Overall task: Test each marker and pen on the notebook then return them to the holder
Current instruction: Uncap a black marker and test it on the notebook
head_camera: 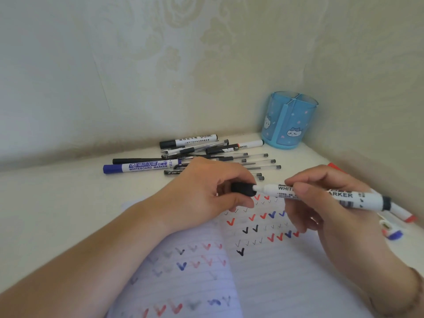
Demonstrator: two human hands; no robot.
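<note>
Holding black whiteboard marker (pixel 321 196) above notebook (pixel 263 260), level, over check marks. Marker light, stiff, smooth plastic, a bit slippery; best grip on mid barrel, near label. My right hand (pixel 332 203) pinches barrel, fingers curled round it. My left hand (pixel 206 193) grips black cap (pixel 243 190) at tip end; cap seems half on, hard to tell. Holder (pixel 289 120) stands in corner, pile of pens (pixel 218 157) lies beside it.

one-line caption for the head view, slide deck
Left hand holds black cap at whiteboard marker in right hand, above checkmarked notebook.
</note>
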